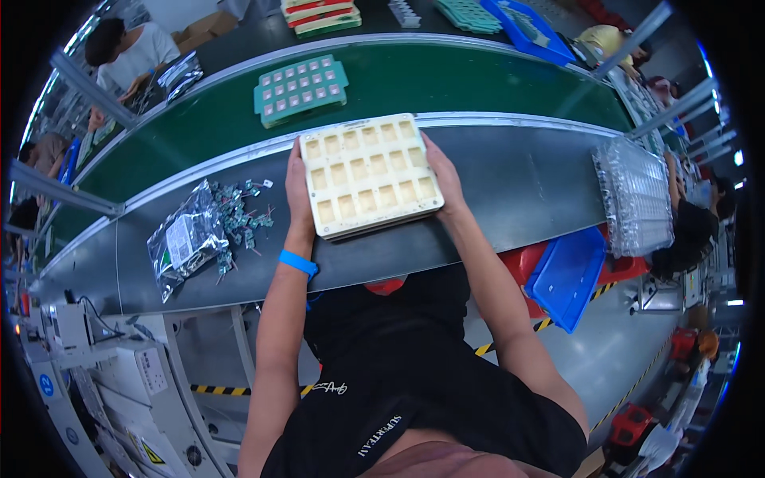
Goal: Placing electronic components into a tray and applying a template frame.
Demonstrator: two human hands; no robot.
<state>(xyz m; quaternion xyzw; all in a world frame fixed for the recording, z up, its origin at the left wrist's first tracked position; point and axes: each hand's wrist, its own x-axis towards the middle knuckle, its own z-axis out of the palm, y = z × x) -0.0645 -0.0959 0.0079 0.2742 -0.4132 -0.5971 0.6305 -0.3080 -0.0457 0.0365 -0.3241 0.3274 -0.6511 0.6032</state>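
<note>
A cream-coloured tray with rows of square pockets is gripped between my two hands over the dark bench. The pockets look bare, and edges below its near side suggest more than one layer. My left hand closes on its left side, with the fingers partly hidden behind it. On the opposite side, my right hand holds the right edge. To the left of my left hand lies a loose heap of small green parts with thin wires, spilling beside a silver bag with a white label.
Beyond the bench runs a green conveyor belt carrying a teal tray of small pale squares. Clear plastic trays are stacked at the bench's right end. A blue bin sits below the right edge. Other people work around the line.
</note>
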